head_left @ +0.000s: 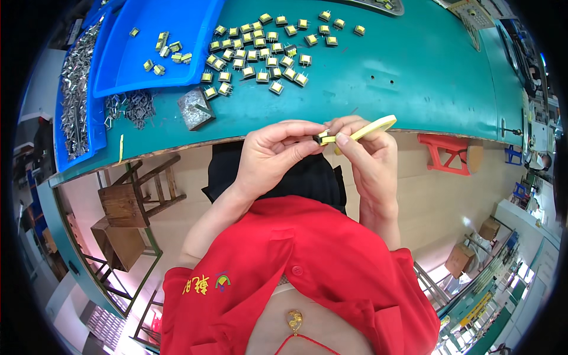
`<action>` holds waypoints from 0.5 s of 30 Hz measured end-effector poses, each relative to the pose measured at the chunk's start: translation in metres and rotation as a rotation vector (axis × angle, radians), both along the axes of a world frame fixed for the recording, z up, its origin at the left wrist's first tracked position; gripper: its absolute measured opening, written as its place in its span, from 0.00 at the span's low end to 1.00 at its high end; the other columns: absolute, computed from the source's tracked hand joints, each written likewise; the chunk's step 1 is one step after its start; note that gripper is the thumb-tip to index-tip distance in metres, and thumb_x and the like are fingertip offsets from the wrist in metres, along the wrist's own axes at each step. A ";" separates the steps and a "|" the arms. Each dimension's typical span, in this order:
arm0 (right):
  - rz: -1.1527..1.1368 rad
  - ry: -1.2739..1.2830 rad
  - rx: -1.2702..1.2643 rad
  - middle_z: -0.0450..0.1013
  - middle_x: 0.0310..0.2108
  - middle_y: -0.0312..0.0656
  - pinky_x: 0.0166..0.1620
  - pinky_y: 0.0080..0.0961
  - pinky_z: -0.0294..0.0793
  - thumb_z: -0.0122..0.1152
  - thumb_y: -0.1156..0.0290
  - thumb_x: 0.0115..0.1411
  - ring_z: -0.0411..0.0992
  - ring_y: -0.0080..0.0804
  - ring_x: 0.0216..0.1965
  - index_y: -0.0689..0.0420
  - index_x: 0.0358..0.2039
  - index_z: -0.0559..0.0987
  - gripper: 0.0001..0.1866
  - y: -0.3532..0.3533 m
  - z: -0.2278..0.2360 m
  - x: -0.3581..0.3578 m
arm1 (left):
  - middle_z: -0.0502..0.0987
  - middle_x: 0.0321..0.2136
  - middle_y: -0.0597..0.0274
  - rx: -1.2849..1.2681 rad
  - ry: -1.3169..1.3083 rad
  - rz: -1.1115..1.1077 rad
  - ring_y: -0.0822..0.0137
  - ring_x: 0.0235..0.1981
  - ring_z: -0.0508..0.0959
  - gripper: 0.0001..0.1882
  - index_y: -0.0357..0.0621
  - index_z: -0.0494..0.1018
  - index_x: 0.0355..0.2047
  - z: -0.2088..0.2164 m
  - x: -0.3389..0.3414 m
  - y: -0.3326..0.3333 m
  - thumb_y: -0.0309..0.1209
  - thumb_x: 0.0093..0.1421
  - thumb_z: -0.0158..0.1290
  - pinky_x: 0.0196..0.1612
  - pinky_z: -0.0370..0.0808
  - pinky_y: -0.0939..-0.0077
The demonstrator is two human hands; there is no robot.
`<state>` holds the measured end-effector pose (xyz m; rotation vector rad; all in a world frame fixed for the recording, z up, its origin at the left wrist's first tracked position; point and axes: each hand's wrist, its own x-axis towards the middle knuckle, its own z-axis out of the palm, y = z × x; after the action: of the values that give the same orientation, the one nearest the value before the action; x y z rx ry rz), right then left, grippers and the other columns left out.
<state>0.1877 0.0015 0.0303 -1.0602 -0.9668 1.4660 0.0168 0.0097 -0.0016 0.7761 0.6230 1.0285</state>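
Left hand (pixel 273 152) pinches a small transformer core (pixel 323 138) by its sides, held above the lap just off the teal bench (pixel 414 77) edge; right hand (pixel 367 155) grips a yellow tape roll (pixel 374 126) against it. Winding well probably calls for taut tape and a steady, slowly turned core. It looks dark with a yellow band, like those spread on the bench.

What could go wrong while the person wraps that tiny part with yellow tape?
The small part is pinched only by fingertips of the left hand over the table edge, so a slip could drop it to the floor. The yellow tape roll in the right hand might let the strip go on crooked.
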 end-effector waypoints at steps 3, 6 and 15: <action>-0.003 -0.011 -0.001 0.71 0.32 0.45 0.48 0.34 0.66 0.55 0.82 0.53 0.69 0.35 0.40 0.64 0.27 0.75 0.01 0.001 0.000 0.001 | 0.75 0.39 0.55 0.022 0.008 -0.008 0.67 0.41 0.76 0.13 0.31 0.71 0.43 -0.001 0.001 0.001 0.16 0.55 0.51 0.47 0.74 0.77; -0.007 -0.012 -0.008 0.71 0.32 0.45 0.49 0.34 0.66 0.55 0.82 0.53 0.69 0.35 0.40 0.64 0.27 0.75 0.01 0.002 -0.001 0.001 | 0.75 0.40 0.55 0.014 -0.006 -0.012 0.68 0.41 0.76 0.14 0.31 0.71 0.43 -0.001 0.002 0.002 0.16 0.54 0.52 0.47 0.74 0.77; -0.008 -0.030 -0.003 0.71 0.30 0.44 0.51 0.37 0.65 0.54 0.82 0.52 0.69 0.32 0.37 0.64 0.27 0.75 0.02 0.003 -0.002 0.001 | 0.75 0.40 0.55 -0.012 0.025 -0.009 0.68 0.42 0.76 0.14 0.31 0.72 0.42 -0.001 0.003 0.002 0.16 0.53 0.53 0.47 0.74 0.77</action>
<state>0.1890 0.0042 0.0283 -1.0901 -0.9805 1.4490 0.0197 0.0116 -0.0023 0.7821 0.6460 1.0071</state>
